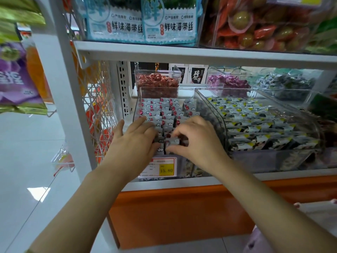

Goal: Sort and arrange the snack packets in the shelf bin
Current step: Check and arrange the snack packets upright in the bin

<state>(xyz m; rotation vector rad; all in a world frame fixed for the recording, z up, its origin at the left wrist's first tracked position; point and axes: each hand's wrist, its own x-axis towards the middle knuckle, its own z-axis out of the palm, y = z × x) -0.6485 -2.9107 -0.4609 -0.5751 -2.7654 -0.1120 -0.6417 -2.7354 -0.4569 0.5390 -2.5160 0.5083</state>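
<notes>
A clear plastic shelf bin [137, 105] holds several small white snack packets [164, 108] with red spots, standing in rows. My left hand [135, 141] lies flat, fingers straight, pressing on the packets at the bin's front left. My right hand [193, 141] pinches one small white packet [172, 142] between thumb and fingertips at the front middle of the bin. A price label [160, 168] reading 15.80 sits on the bin's front wall.
To the right stands a second clear bin [218, 123] of packets with yellow marks. Behind are bins of red [156, 82], purple [228, 83] and dark sweets. A white shelf board [182, 53] hangs low overhead. A wire mesh panel [98, 110] closes the left side.
</notes>
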